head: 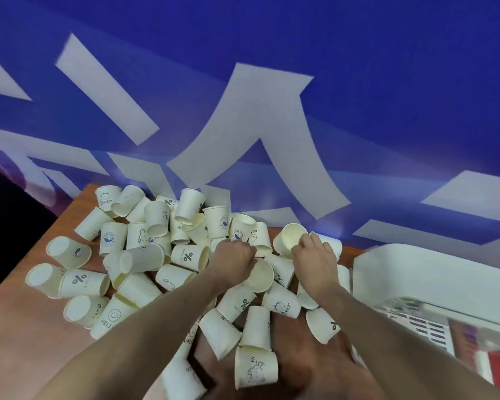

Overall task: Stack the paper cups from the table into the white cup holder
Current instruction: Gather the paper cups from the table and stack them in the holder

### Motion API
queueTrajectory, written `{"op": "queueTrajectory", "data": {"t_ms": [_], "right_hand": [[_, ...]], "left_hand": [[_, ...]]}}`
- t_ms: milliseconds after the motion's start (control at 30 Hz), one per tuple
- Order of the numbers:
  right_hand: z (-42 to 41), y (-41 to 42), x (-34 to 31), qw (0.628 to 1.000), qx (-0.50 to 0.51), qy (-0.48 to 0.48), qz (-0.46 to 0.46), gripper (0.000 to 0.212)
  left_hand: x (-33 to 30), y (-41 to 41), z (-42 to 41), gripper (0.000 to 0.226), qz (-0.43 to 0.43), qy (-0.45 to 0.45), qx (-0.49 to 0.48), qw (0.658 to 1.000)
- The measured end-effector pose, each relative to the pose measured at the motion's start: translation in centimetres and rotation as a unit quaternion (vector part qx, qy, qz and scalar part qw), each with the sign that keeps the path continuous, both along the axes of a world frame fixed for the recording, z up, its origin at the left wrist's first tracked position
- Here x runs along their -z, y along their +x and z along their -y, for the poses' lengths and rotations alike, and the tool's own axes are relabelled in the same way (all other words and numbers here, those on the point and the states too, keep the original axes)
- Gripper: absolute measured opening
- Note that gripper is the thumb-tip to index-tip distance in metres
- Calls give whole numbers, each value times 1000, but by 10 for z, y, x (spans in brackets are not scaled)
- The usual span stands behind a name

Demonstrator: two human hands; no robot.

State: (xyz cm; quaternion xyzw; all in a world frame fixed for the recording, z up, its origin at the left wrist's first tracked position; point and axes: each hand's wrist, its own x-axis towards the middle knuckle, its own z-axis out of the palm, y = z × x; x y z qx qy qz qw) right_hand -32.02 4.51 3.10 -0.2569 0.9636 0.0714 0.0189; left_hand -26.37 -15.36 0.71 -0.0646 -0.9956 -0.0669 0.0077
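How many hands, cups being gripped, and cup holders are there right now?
Hands: 2, left hand and right hand
Gripped cups: 2, left-hand cup and right-hand cup
White cup holder: 1
Total: 5
The loose cups overlap too much in the pile to count exactly.

Both forearms are bare to the frame edge, and the left hand (233, 259) and right hand (315, 259) wear nothing.
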Motion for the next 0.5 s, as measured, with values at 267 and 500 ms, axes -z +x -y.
{"op": "queueTrajectory", "data": {"t_ms": [267,500], "right_hand": [[-42,48,-37,993,-1,-65,-96,8],[-106,99,-40,987,0,-111,-117,6]], "left_hand": [[-51,37,-24,24,-30,-15,11,999],[-69,66,-77,26,-23,-74,45,996]]}}
